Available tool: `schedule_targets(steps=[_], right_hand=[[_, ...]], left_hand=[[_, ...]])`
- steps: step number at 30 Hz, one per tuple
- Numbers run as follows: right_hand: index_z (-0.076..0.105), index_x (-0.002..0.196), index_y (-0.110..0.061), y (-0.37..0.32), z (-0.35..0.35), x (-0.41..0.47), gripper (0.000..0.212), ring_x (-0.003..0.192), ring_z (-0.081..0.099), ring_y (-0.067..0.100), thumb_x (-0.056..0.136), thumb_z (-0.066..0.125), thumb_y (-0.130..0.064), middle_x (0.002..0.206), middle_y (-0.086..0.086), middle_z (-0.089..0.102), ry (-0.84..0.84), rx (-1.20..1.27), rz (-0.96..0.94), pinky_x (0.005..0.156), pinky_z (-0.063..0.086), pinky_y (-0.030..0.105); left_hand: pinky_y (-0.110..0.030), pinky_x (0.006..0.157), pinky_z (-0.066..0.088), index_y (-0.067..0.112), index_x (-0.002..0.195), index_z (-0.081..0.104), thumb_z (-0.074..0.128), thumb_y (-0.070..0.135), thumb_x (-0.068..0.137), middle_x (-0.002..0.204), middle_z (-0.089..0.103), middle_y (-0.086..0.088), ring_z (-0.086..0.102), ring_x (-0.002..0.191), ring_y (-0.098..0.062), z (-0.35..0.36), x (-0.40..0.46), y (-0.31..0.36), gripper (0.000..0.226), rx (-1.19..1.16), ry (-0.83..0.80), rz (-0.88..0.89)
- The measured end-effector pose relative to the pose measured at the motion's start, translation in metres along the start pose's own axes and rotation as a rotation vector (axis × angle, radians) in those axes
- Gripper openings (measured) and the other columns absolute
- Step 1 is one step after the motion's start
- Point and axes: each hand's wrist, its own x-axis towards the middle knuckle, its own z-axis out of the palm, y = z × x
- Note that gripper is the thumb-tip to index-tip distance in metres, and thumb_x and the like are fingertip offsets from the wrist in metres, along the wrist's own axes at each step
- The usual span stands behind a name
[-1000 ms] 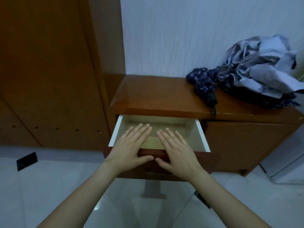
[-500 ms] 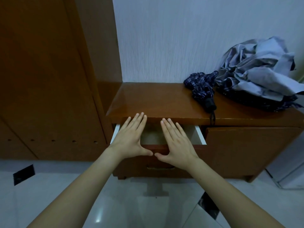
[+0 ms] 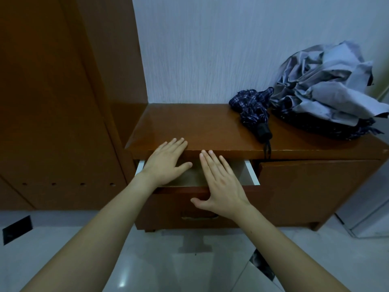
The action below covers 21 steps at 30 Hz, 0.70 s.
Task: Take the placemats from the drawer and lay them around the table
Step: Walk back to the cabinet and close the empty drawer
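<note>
drawer (image 3: pixel 250 172): 1, ajar | left hand (image 3: pixel 166 165), right hand (image 3: pixel 221 186): fingers flat, holding nothing | umbrellas: 2

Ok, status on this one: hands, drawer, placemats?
Left hand and right hand open, flat over the drawer. Drawer partly open. No placemats visible.

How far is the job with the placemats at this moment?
Done: the drawer is partly open and what shows of its inside looks empty; no placemat is in view. In hand: the left hand and right hand lie flat over the drawer, fingers straight, holding nothing, fingertips at the cabinet top. Left: whether mats are already on the table cannot be told; no table shows.
</note>
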Motion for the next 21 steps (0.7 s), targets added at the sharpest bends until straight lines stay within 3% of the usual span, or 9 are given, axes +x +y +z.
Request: schedule_targets(steps=[5,10,14,21], right_hand=[[-0.005,0.153,-0.006,0.010,0.008,0.032,0.112,0.148,-0.010,0.019,0.080,0.045,-0.075,0.162,0.008,-0.005,0.030,0.014,0.080,0.122,0.001,0.041],[0.005,0.154,-0.010,0.017,0.020,0.049,0.101,0.149,0.005,0.018,0.083,0.039,-0.074,0.161,0.005,0.013,0.075,0.011,0.127,0.121,0.001,0.038],[0.019,0.152,-0.015,0.024,0.021,0.050,0.096,0.147,0.017,0.015,0.080,0.055,-0.068,0.157,0.001,0.026,0.119,0.055,0.092,0.120,0.003,0.033],[0.030,0.150,-0.017,0.030,0.022,0.052,0.091,0.144,0.026,0.016,0.076,0.073,-0.050,0.154,-0.001,0.035,0.171,0.111,0.075,0.119,0.013,0.034]], left_hand=[[-0.033,0.119,0.006,0.023,0.152,0.014,0.035,0.068,0.088,0.160,0.011,0.004,0.006,0.146,-0.011,0.002,0.000,-0.005,0.082,-0.008,0.035,0.034],[-0.032,0.119,0.002,0.020,0.153,0.008,0.050,0.074,0.077,0.160,0.006,0.003,0.002,0.147,-0.012,0.005,-0.002,-0.008,0.102,0.039,0.037,0.075],[-0.037,0.120,0.008,0.018,0.152,0.012,0.070,0.060,0.070,0.159,0.014,0.000,0.008,0.147,-0.016,0.016,-0.004,-0.008,0.109,0.103,0.116,0.076],[-0.037,0.118,0.013,0.017,0.150,0.023,0.077,0.048,0.070,0.156,0.026,-0.001,0.019,0.145,-0.018,0.025,-0.003,-0.004,0.102,0.144,0.192,0.030]])
